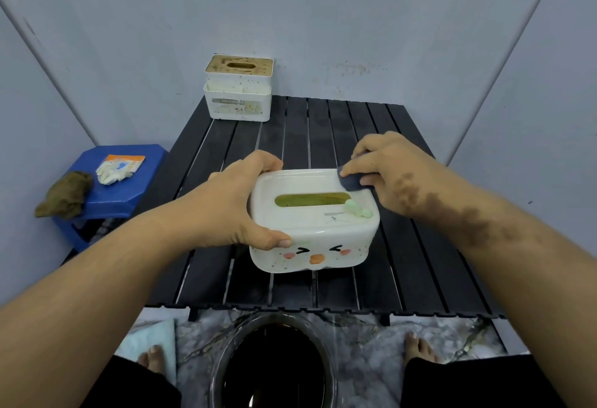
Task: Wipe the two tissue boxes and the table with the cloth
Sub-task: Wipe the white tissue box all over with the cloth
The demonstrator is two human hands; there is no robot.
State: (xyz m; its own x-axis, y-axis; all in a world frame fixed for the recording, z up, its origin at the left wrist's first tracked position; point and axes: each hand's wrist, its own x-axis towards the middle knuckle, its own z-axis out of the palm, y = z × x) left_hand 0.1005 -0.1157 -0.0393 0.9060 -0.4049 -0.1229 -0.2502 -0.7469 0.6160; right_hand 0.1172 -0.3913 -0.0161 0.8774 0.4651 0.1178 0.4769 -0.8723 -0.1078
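Observation:
A white tissue box with a cartoon face (315, 233) sits in the middle of the black slatted table (323, 130). My left hand (235, 201) grips its left side, thumb on the front and fingers over the back edge. My right hand (384, 168) pinches a small dark cloth (350, 180) and presses it on the box's back right top corner. A second white tissue box with a speckled wooden lid (239, 91) stands at the table's far left corner, apart from both hands.
A blue plastic stool (129, 188) at the left carries a brown rag (64, 194), white gloves and an orange packet (119, 168). A bowl of dark liquid (274, 362) sits on the floor by the table's front edge, between my feet. Grey walls close in behind.

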